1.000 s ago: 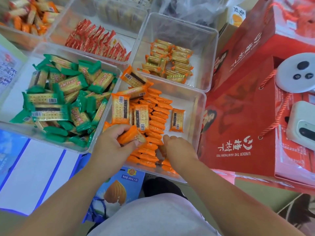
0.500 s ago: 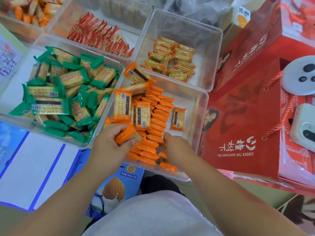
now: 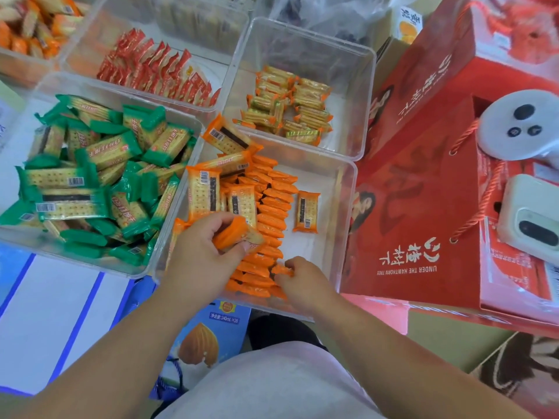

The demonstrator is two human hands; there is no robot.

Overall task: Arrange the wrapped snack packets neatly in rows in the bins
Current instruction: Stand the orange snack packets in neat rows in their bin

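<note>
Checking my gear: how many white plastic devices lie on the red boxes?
2. A round white plastic device with three dark buttons lies on the red cardboard gift box at far right; a rectangular white device with a dark window sits nearer. Others may be hidden.

A large red gift bag (image 3: 423, 192) printed "UNDER THE HAWTHORN TREE" fills the right of the frame, its twisted red rope handles (image 3: 484, 204) hanging down its face. A round white device (image 3: 520, 125) with three dark buttons and a white boxy device (image 3: 532, 216) with a dark window lie on it. A blue almond-print carton (image 3: 208, 337) sits at lower centre, beside a white sheet with blue lines (image 3: 54, 313) at lower left. A small orange-fruit carton (image 3: 406, 24) stands at the top right.
</note>
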